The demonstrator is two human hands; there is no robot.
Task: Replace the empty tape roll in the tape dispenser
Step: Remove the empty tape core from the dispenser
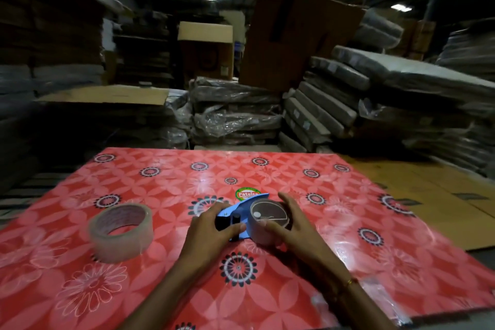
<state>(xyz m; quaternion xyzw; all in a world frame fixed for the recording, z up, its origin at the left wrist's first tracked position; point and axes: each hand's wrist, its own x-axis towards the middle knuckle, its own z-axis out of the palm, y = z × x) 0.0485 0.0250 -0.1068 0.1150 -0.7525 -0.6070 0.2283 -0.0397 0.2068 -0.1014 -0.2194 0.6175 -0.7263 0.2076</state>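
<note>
While both hands work at the centre of the table, the left hand (211,225) grips the blue tape dispenser (242,215) at its black handle end, fingers curled over the top and thumb pressed along the near side. The right hand (288,225) wraps around the worn-down roll (269,218) seated in the dispenser, fingers curved around its far side and thumb set against the near rim. This roll shows little more than its core (a pale ring with a clear disc inside it). The dispenser lies on its side on the red floral table cover (334,222), with its blue nose pointing away from the person, just short of a round green and red sticker (245,194). A full roll of clear tape (121,232) lies flat on the cover, well apart to the left of the left hand. A thin gold bangle (349,282) circles the right wrist. Flattened cardboard sheets (428,187) border the table on the right. Plastic-wrapped bundles (235,110) and cardboard boxes (205,48) stand stacked beyond the far edge, blurred.
</note>
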